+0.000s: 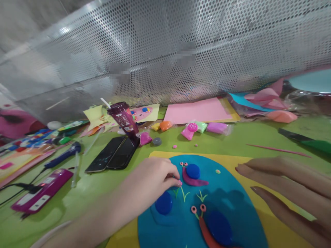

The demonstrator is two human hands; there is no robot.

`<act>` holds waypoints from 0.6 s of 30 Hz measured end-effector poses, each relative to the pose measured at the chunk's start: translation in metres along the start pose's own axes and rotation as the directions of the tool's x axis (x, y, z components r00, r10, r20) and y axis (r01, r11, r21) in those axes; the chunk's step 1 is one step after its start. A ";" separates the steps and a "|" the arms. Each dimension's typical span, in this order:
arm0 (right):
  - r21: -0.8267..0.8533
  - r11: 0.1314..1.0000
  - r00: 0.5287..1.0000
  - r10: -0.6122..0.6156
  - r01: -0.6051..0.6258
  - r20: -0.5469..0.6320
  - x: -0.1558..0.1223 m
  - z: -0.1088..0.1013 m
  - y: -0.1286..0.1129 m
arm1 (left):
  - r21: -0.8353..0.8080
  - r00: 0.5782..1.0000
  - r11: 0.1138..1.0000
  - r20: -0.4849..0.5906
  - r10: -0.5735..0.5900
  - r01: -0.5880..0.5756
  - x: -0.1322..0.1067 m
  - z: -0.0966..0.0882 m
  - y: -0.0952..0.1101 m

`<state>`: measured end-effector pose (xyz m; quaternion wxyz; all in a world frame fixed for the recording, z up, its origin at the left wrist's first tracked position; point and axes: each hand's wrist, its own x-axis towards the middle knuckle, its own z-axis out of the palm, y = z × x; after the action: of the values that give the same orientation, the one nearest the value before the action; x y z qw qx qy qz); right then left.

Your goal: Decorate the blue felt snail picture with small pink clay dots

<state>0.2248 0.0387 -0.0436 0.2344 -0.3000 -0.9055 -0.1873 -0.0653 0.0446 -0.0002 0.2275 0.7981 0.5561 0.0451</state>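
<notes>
My left hand [151,182] pinches a tiny pink clay bit [179,183] at its fingertips, just above the blue round sheet [232,203] that lies on a yellow sheet [261,206]. On the blue sheet sit a purple clay snail with a blue cap shell [193,174], a red snail with a blue shell [216,225], a loose blue cap [163,203] and thin green clay grass [184,195]. My right hand [287,189] lies flat with fingers apart on the yellow sheet's right side, holding nothing.
Two black phones [113,155] and a dark cup with a straw [124,120] stand at left of centre. A purple power strip [41,193] lies at the left. Bagged clay lumps [192,129], pink paper [199,110] and a thin pink stick [278,148] lie behind, before perforated metal.
</notes>
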 end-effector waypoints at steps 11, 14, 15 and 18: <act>0.152 0.940 0.926 0.330 -0.305 -0.181 0.006 0.007 -0.020 | -0.001 0.997 0.998 0.035 -0.068 0.068 0.000 0.000 0.003; 0.148 0.941 0.926 0.329 -0.305 -0.184 0.009 0.008 -0.023 | 0.001 0.998 0.999 0.032 -0.047 0.047 0.000 -0.001 0.002; 0.146 0.943 0.929 0.322 -0.298 -0.182 0.010 0.007 -0.023 | 0.002 0.999 0.999 0.030 -0.035 0.035 -0.001 -0.001 0.002; 0.130 0.963 0.954 0.256 -0.237 -0.157 0.008 0.004 -0.016 | 0.001 0.999 1.000 0.033 -0.010 0.010 0.000 -0.001 0.003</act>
<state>0.2072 0.0324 -0.0461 0.3494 -0.3799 -0.8463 -0.1319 -0.0633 0.0438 0.0020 0.2365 0.7962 0.5560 0.0305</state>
